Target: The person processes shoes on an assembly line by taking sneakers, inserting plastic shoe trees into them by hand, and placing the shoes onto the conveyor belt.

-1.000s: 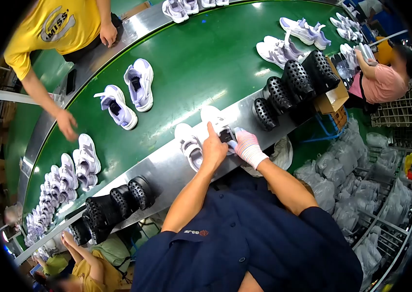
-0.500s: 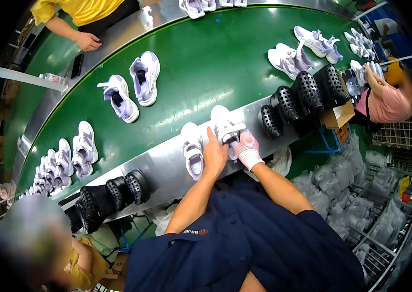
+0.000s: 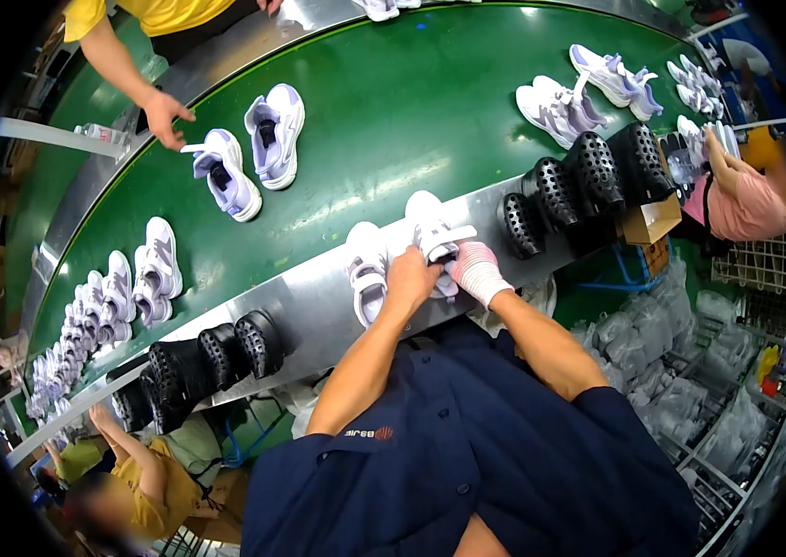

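Observation:
A white and lilac shoe lies on the metal ledge, its strap sticking out to the right. Bare, my left hand has its fingers closed on the left side of the opening. On the opposite side my right hand, in a pink-and-white striped glove, grips the shoe near its heel. The insides of both grips are partly hidden. Just left of my left hand, the matching shoe stands untouched on the ledge.
Black perforated forms stand on the ledge at right, more at left. The green belt carries several white-lilac shoes. Across it, a person in yellow reaches toward a shoe. Other people are at far right and lower left.
The strap, lifted half a second ago too, now points further right, and my left fingers have curled in at the opening. The co-worker's hand in yellow has come down toward the belt shoes.

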Action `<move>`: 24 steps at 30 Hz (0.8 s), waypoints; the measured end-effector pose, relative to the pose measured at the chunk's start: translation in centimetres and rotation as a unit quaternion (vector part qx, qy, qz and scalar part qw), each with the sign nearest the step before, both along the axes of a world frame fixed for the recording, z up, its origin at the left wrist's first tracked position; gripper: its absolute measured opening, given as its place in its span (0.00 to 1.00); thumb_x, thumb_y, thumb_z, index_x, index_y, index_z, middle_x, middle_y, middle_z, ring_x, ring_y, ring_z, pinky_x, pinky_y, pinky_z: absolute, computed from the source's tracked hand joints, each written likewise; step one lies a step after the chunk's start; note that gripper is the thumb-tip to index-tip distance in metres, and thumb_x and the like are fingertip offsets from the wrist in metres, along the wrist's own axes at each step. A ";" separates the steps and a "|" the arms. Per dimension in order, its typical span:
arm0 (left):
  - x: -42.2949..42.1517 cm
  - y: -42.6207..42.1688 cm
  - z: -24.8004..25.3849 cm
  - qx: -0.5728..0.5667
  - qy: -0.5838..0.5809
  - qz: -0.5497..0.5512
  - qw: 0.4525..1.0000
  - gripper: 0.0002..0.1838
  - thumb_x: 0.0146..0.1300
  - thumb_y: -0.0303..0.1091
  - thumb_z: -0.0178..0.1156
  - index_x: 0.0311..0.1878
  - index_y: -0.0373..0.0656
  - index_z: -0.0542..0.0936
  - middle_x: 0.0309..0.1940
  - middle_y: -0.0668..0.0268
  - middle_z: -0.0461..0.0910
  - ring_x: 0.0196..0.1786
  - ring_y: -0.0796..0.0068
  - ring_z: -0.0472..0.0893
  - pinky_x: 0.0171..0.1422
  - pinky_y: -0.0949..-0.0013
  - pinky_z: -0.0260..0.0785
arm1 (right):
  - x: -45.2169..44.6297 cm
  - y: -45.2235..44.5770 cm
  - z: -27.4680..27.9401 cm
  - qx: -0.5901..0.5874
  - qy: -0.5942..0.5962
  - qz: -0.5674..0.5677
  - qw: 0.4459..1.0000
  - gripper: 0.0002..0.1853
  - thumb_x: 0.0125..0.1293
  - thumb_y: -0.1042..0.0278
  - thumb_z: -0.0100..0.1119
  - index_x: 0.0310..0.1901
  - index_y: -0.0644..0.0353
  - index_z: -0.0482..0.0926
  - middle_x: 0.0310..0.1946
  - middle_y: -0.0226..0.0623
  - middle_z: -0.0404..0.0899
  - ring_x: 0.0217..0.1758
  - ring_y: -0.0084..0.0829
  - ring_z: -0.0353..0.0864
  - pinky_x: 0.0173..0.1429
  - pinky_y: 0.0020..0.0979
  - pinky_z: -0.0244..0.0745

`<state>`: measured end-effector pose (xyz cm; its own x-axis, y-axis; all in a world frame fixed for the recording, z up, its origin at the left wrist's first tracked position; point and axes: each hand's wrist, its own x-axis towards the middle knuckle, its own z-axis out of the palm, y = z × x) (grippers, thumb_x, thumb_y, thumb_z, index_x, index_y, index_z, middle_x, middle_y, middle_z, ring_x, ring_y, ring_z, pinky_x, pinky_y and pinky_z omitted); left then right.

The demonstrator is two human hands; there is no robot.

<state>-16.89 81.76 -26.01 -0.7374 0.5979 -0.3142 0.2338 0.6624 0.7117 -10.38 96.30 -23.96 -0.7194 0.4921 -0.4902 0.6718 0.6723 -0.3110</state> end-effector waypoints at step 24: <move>-1.6 -2.1 4.1 0.128 -0.249 0.061 0.958 0.24 0.74 0.44 0.61 0.23 0.38 0.78 0.19 0.76 0.67 0.26 0.82 0.63 0.29 0.67 0.55 | 3.4 -1.9 9.8 -0.027 -0.086 0.107 0.990 0.16 0.60 0.55 0.71 0.41 0.60 0.88 0.39 0.51 0.88 0.49 0.51 0.88 0.55 0.45 0.82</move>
<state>-18.47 79.69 -21.91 -0.6034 0.6219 -0.4990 -0.2440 0.4518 0.8581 -6.93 94.37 -14.14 -0.7087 0.3064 -0.6354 0.5609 0.7910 -0.2442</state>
